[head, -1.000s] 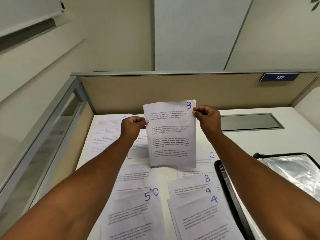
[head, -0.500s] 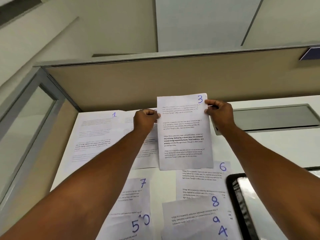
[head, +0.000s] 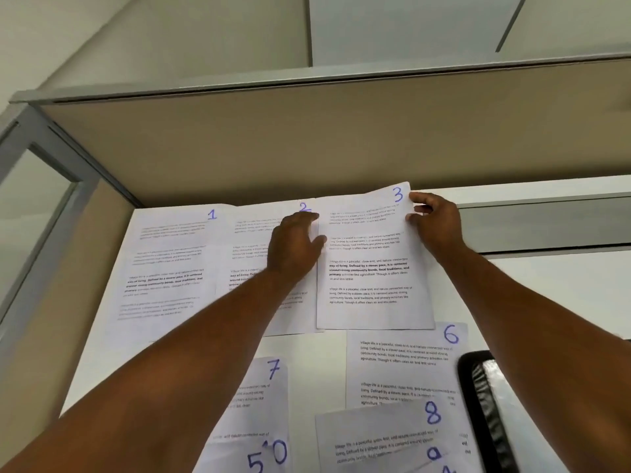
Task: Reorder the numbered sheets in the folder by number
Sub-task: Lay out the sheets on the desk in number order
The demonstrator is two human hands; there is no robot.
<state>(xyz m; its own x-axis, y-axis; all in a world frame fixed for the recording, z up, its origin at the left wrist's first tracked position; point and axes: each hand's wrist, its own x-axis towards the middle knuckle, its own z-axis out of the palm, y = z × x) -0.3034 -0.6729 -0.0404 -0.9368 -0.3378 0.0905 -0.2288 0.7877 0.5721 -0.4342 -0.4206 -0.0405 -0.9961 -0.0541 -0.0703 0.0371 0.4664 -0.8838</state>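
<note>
Since the white tabletop (head: 553, 295) carries every loose page, the order is being laid out along its far edge, under the beige partition (head: 307, 145). At the near right lies the black-edged folder (head: 491, 404), apart from that row. Far left in the row is sheet 1 (head: 170, 261), with sheet 2 (head: 252, 240) just beside it. Next comes sheet 3 (head: 372, 268), its left edge overlapping sheet 2 and its lower part apparently down on the surface, while the top right corner curls up. Nearer the person lie sheet 6 (head: 403, 363), sheet 7 (head: 263, 387) and sheet 8 (head: 375, 435) (others lower down are cut off by the frame). The left hand (head: 293, 247) pinches sheet 3 at its left edge, thumb on top. The right hand (head: 437, 223) pinches the top right corner, so each grip is closed on that one page. To place it well, I would lower the raised corner flat, leave the numeral on sheet 2 uncovered, square the top edge with its neighbours, and let go only once the page lies settled.
</note>
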